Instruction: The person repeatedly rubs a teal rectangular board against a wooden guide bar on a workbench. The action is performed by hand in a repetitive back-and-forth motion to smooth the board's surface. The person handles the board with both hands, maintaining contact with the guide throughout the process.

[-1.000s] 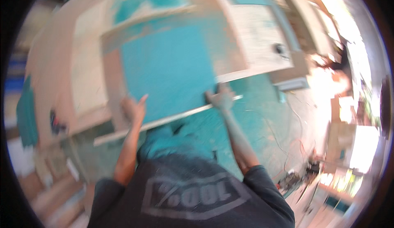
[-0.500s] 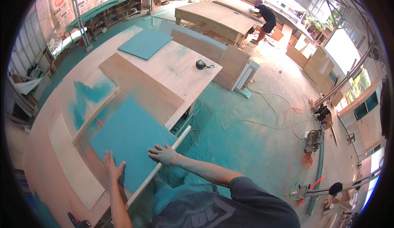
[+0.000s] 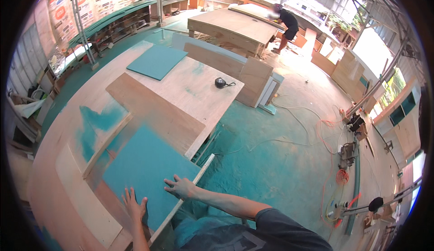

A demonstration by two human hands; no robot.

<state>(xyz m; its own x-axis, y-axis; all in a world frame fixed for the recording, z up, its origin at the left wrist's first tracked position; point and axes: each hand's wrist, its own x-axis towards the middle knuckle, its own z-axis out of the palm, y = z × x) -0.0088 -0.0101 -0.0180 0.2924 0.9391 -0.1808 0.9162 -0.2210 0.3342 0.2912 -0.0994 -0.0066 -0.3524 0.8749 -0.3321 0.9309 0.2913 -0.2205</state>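
Observation:
A teal-faced board (image 3: pixel 144 169) lies flat on a big plywood worktable (image 3: pixel 190 88) in front of me. My left hand (image 3: pixel 134 204) rests flat on its near end, fingers spread. My right hand (image 3: pixel 181 187) presses palm down on the board's right edge, beside a pale wooden strip (image 3: pixel 192 183) that runs along that edge. Neither hand grips anything.
A brown plywood sheet (image 3: pixel 153 113) and a second teal panel (image 3: pixel 156 61) lie farther up the table, with a small black tool (image 3: pixel 220 82) near its right edge. Cables and power tools (image 3: pixel 346 153) litter the teal floor at right. Another person (image 3: pixel 285 22) bends over a far table.
The view has swung from a blurred close look at the board to a steadier wide view of the workshop. Both hands stay flat on the teal board's near end.

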